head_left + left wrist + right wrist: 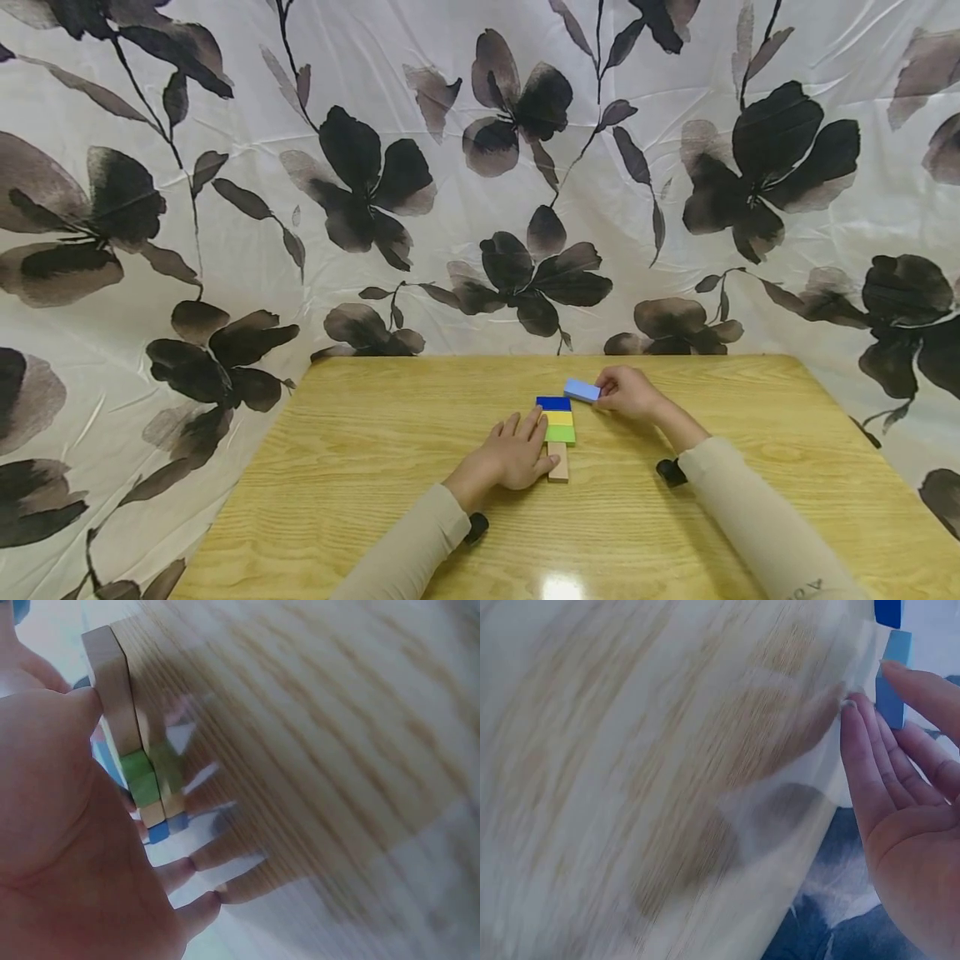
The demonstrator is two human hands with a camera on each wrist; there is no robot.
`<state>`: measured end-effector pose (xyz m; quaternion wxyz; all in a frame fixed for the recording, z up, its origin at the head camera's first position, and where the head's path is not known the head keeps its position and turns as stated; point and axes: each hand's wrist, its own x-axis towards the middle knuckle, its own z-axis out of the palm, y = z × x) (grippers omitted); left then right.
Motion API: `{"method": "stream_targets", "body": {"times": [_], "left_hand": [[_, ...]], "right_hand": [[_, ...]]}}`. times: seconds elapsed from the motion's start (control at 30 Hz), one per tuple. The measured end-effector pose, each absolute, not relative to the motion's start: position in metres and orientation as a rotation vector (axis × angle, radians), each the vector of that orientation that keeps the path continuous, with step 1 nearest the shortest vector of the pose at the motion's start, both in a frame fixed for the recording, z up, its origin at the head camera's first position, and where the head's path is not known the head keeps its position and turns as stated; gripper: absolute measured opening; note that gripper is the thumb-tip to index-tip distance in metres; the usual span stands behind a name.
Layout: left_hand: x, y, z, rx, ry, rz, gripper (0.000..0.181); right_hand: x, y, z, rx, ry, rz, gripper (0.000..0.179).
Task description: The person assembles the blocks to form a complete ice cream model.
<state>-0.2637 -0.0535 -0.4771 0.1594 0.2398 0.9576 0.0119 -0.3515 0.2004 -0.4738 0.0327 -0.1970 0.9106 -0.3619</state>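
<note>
A light blue block (581, 390) is pinched between the thumb and fingers of my right hand (630, 393), at the far side of the table. Just left of it lies a row of blocks side by side: a dark blue block (553, 403), a yellow block (559, 418) and a green block (560, 433). A plain wooden block (558, 463) extends from the green one toward me, lengthwise. My left hand (516, 454) lies flat with fingers spread along the left of the row, its thumb at the wooden block. In the left wrist view its straight fingers (199, 915) reach past the blocks.
The blocks stand on a wood-grain table (360, 442) whose far edge meets a hanging floral cloth (420, 192). Dark wrist devices sit under both sleeves, one below the left cuff (477, 528) and one below the right (671, 472).
</note>
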Motion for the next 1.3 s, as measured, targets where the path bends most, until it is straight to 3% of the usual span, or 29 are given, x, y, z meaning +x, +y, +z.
{"method": "stream_targets", "body": {"times": [1.3], "left_hand": [[-0.265,-0.052,-0.479,0.685,2.744,0.02,0.074]], "right_hand": [[-0.374,0.178,-0.478,-0.741,2.697,-1.061,0.018]]}}
